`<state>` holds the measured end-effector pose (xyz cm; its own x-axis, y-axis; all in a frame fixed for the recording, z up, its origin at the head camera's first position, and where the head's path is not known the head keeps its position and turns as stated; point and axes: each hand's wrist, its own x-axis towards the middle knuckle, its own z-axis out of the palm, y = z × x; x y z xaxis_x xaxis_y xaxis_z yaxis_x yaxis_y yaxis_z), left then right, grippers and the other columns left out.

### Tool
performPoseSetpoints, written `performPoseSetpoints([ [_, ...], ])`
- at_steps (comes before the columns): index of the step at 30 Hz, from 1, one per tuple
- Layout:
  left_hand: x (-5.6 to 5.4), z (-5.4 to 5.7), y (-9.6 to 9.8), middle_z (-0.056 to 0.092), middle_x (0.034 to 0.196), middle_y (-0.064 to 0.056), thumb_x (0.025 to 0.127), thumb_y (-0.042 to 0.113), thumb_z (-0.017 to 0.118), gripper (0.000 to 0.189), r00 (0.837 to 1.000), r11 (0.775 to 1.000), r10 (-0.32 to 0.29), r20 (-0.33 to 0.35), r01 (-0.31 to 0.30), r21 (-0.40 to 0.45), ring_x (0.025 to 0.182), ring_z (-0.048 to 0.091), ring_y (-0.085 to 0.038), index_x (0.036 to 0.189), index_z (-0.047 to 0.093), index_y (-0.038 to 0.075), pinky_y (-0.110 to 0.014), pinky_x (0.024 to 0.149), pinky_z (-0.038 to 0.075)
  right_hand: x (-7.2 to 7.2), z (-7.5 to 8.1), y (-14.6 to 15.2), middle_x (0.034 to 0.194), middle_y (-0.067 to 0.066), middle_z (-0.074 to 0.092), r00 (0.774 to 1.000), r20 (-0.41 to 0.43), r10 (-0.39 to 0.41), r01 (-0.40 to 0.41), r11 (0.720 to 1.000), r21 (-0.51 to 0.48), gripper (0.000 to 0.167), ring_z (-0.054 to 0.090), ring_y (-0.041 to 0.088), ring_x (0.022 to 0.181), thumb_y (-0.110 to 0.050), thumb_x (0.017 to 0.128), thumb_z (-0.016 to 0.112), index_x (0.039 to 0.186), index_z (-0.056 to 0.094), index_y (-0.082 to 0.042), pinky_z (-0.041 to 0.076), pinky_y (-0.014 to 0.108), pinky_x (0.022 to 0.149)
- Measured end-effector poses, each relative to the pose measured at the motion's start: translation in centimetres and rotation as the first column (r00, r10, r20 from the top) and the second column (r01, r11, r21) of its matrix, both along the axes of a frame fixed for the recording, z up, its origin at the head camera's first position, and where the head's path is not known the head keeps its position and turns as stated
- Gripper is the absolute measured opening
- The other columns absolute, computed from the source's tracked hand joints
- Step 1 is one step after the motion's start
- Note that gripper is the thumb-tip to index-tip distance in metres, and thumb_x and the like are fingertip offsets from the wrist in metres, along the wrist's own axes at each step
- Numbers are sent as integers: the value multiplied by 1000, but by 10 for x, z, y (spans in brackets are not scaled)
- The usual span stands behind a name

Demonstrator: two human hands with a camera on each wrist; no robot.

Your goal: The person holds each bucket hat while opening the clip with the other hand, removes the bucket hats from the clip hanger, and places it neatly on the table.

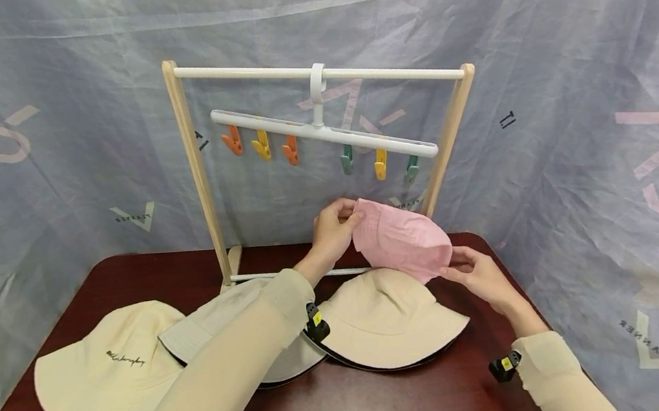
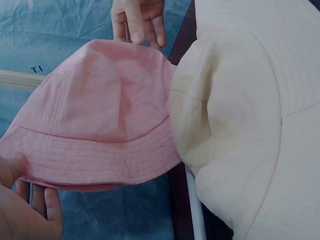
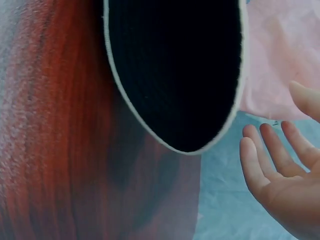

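A pink bucket hat (image 1: 402, 237) is held up on its side below the right half of the hanger. My left hand (image 1: 333, 233) pinches its brim; in the left wrist view the thumb of that left hand (image 2: 30, 205) lies on the outer face with fingers behind. At the crown end is my right hand (image 1: 479, 276), its fingers loosely extended; in the right wrist view this right hand (image 3: 287, 172) has spread fingers beside the pink cloth (image 3: 280, 55). Whether it touches the crown I cannot tell. Just in front sits a cream bucket hat (image 1: 388, 316) with dark lining (image 3: 175, 75).
A grey bucket hat (image 1: 219, 317) and a cream hat with script lettering (image 1: 119, 365) lie to the left on the dark red table (image 1: 356, 410). Behind stands a wooden rack (image 1: 197, 174) bearing a white hanger (image 1: 269, 124) with several coloured clips (image 1: 380, 164).
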<state>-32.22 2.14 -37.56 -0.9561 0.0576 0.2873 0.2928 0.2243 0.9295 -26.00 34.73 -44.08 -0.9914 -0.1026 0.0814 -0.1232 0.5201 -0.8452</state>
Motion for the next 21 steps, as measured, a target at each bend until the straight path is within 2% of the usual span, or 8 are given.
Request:
performPoseSetpoints([
  [5,0,-1,-1,74,108,-4,103,22,74,15,1000,1000,0,3,0,-3,99,70,-19,115,75,13,-32,88,58,0,-6,-2,137,25,65,1000,21,3,-3,1000,5,57,70,17,108,-20,100,78,148,55,1,56,21,87],
  [12,0,-2,-2,74,109,-5,102,22,75,16,1000,1000,-2,14,2,1,100,70,-20,116,75,13,-33,89,58,-1,-9,-4,134,25,67,999,50,-13,12,1000,28,56,70,25,113,-23,100,77,146,57,2,55,25,89],
  [17,0,-3,-2,74,110,-5,102,21,75,17,1000,1000,-4,14,4,3,101,70,-21,116,75,12,-34,89,58,-2,-14,-6,132,26,68,997,72,-14,12,999,36,53,70,23,111,-22,101,75,143,57,5,54,23,87],
  [21,1,-3,-2,73,110,-6,102,20,74,17,1000,1000,0,15,-1,3,102,70,-21,117,74,12,-34,90,58,-5,-17,-7,130,27,69,996,90,-9,10,1000,-2,51,72,23,109,-18,102,73,142,56,8,57,25,87],
])
